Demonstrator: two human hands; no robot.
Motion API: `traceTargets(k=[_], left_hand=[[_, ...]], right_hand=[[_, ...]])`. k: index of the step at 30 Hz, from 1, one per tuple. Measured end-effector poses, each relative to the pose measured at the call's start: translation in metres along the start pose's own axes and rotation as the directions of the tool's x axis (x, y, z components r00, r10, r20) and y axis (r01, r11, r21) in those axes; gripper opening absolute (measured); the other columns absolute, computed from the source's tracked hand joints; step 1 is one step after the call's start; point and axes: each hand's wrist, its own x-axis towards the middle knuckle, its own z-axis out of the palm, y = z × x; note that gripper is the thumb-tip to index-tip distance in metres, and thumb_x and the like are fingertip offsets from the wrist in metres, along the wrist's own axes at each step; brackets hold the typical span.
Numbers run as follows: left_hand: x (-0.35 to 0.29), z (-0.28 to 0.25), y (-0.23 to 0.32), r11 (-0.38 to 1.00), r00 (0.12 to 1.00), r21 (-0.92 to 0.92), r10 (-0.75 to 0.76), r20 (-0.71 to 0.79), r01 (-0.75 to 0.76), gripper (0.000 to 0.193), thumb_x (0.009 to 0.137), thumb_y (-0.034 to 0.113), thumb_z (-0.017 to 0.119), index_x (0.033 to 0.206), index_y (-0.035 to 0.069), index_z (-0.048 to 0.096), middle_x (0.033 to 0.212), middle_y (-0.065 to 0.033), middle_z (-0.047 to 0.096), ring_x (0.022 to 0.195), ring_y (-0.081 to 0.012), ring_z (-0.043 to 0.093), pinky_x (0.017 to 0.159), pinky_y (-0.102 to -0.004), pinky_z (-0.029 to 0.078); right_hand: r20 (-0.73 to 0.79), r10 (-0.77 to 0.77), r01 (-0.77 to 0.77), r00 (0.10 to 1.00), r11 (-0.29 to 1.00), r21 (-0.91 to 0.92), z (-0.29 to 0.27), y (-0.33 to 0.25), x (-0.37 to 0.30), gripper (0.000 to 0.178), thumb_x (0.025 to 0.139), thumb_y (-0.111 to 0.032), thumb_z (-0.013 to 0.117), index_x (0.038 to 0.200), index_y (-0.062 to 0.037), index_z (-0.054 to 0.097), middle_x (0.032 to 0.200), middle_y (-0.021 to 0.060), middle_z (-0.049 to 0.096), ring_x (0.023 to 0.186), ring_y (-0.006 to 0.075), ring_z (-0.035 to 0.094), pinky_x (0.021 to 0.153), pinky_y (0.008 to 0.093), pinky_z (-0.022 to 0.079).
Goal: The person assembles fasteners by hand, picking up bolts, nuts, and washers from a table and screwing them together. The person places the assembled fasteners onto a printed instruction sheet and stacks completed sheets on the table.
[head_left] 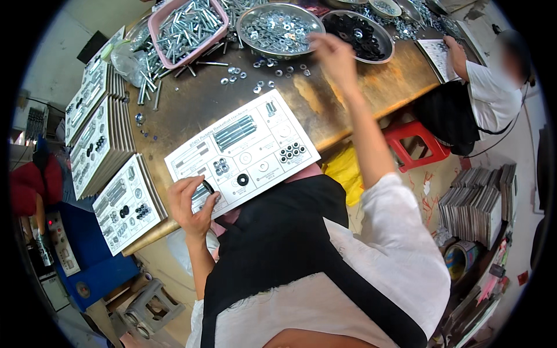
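Note:
A white printed card (pixel 264 119) lies tilted on the table edge and my lap. Bolts (pixel 235 132), nuts (pixel 220 166), small black-ringed nuts (pixel 292 152) and one black washer (pixel 242 179) sit on its printed sections. At the card's lower left corner, my left hand (pixel 194 203) is closed, a dark curved piece like a black ring (pixel 207 187) between thumb and fingers. Reaching far forward, my right hand (pixel 336 55) is above the rims of a metal bowl of silver washers (pixel 272 29) and a bowl of black washers (pixel 357 35). Motion blurs its fingers, so anything in them is unclear.
A pink basket (pixel 154 29) of long bolts stands far left, with loose bolts and nuts around it. Stacked filled cards (pixel 125 209) line the left side. Right, a person (pixel 493 87) handles another card (pixel 438 58) near a red stool (pixel 415 145). Card stacks (pixel 473 209) stand behind.

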Motion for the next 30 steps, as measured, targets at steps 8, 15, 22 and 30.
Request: traceTargets(k=[8, 15, 22, 30], left_hand=[[-0.014, 0.016, -0.003, 0.994, 0.994, -0.039, -0.102, 0.047, 0.103, 0.045, 0.061, 0.009, 0.086, 0.102, 0.004, 0.067, 0.097, -0.0122, 0.064, 0.09, -0.0301, 0.061, 0.077, -0.0371, 0.049], [-0.001, 0.013, 0.002, 0.998, 0.991, -0.017, -0.065, 0.118, 0.067, 0.045, 0.063, 0.008, 0.085, 0.105, 0.005, 0.067, 0.099, -0.0129, 0.064, 0.092, -0.0311, 0.062, 0.079, -0.038, 0.049], [0.0, 0.014, 0.001, 0.997, 0.992, 0.007, -0.08, 0.1, 0.08, 0.039, 0.068, 0.015, 0.083, 0.103, 0.007, 0.068, 0.097, -0.0091, 0.066, 0.089, -0.0283, 0.062, 0.077, -0.0372, 0.048], [0.005, 0.024, 0.008, 0.942, 0.976, -0.257, -0.209, 0.059, 0.217, 0.039, 0.075, 0.005, 0.077, 0.112, 0.004, 0.065, 0.102, -0.012, 0.063, 0.089, -0.0271, 0.064, 0.076, -0.0332, 0.052]], right_hand=[[0.07, -0.072, 0.099, 0.995, 0.558, -0.824, -0.066, 0.141, 0.121, 0.025, 0.082, -0.026, 0.07, 0.105, -0.0172, 0.073, 0.096, 0.0165, 0.07, 0.09, 0.0341, 0.067, 0.076, 0.0436, 0.055], [0.023, -0.07, 0.055, 0.997, 0.518, -0.854, -0.072, 0.156, 0.129, 0.02, 0.085, -0.025, 0.065, 0.101, -0.0171, 0.073, 0.092, 0.0128, 0.071, 0.086, 0.0332, 0.068, 0.074, 0.0455, 0.055], [-0.183, -0.073, -0.09, 0.98, 0.659, -0.747, -0.082, 0.108, 0.112, 0.028, 0.088, -0.026, 0.061, 0.113, -0.0188, 0.07, 0.096, 0.0138, 0.072, 0.088, 0.0318, 0.069, 0.075, 0.043, 0.054], [0.401, 0.041, -0.118, 0.915, 0.978, 0.17, 0.034, -0.055, -0.089, 0.033, 0.086, 0.001, 0.065, 0.118, -0.006, 0.066, 0.086, 0.0057, 0.074, 0.081, 0.0084, 0.067, 0.072, 0.0226, 0.051]])
